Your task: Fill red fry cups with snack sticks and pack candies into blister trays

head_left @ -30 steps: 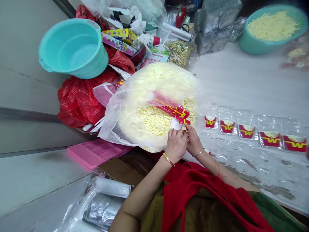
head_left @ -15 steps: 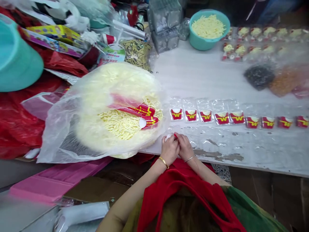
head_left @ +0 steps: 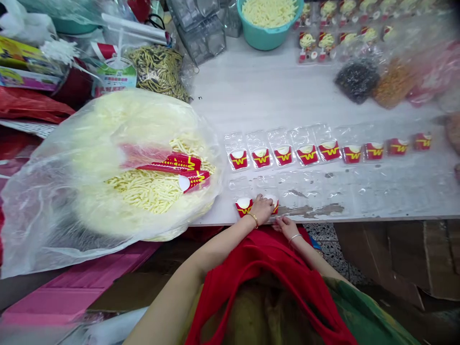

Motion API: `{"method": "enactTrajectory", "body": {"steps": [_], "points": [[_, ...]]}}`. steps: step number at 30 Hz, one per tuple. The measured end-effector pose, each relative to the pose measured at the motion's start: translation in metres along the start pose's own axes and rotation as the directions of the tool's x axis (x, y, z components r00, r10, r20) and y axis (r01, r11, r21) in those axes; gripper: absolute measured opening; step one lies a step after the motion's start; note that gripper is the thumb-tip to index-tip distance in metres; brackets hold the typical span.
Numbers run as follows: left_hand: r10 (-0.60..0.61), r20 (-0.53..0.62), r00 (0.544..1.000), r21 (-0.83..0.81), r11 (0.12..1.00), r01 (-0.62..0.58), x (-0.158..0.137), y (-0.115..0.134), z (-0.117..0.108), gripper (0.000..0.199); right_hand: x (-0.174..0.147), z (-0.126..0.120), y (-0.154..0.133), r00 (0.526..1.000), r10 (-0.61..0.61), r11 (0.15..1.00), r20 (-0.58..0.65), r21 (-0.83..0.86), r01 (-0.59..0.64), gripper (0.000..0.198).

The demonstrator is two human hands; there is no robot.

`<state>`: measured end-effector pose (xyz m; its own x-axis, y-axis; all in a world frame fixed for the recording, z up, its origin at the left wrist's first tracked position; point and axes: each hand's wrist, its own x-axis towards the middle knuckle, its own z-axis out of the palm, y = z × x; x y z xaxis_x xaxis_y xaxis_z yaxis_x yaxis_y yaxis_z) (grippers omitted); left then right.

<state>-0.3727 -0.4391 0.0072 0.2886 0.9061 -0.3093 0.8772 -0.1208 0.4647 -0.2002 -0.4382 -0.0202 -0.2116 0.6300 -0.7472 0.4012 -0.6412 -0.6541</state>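
My left hand (head_left: 262, 210), with a gold bangle, bends over the near row of clear plastic trays. Its fingers close on a small red carton (head_left: 275, 206) with a yellow W, partly hidden beneath them. To its left, another such carton (head_left: 244, 206) lies in a tray. My right hand (head_left: 286, 227), wearing a thin silver bracelet, is at the table's front edge just below the held carton. Its fingers are bent together; what they grip, if anything, is too small to tell. Farther back runs a row of trays with red cartons (head_left: 283, 155).
A large clear bag of pale yellow sticks (head_left: 143, 191) spreads on the left, with stacked red cartons (head_left: 176, 163) on it. Behind stand a teal bowl (head_left: 268, 38), clear plastic packs (head_left: 203, 38) and bags of dark (head_left: 357, 79) and orange bits (head_left: 391, 84).
The view has shifted to the right. Both hands, earlier together holding a red piece, have moved right and separated. Two red cartons now show in the near row of trays.
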Motion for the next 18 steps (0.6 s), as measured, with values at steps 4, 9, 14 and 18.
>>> {"method": "enactTrajectory", "body": {"steps": [4, 9, 14, 18], "points": [[-0.014, 0.060, 0.998, -0.015, 1.000, 0.015, 0.006, -0.004, 0.012, 0.021, 0.013, 0.010, 0.003, 0.998, 0.057, 0.988, -0.026, 0.145, -0.052, 0.054], [-0.005, -0.012, 1.000, 0.040, 0.999, 0.006, 0.003, -0.011, 0.011, 0.022, 0.015, 0.011, 0.002, 0.994, 0.098, 0.976, -0.052, 0.201, -0.085, 0.050], [-0.018, -0.032, 0.999, 0.087, 0.996, 0.020, -0.001, -0.004, 0.014, 0.021, 0.007, 0.007, -0.006, 0.992, 0.127, 0.985, 0.021, 0.118, -0.129, 0.047], [-0.057, -0.291, 0.955, 0.016, 0.998, 0.064, -0.025, -0.006, 0.003, 0.030, -0.003, 0.003, -0.018, 0.973, 0.171, 0.985, 0.153, -0.058, -0.164, 0.046]]}}
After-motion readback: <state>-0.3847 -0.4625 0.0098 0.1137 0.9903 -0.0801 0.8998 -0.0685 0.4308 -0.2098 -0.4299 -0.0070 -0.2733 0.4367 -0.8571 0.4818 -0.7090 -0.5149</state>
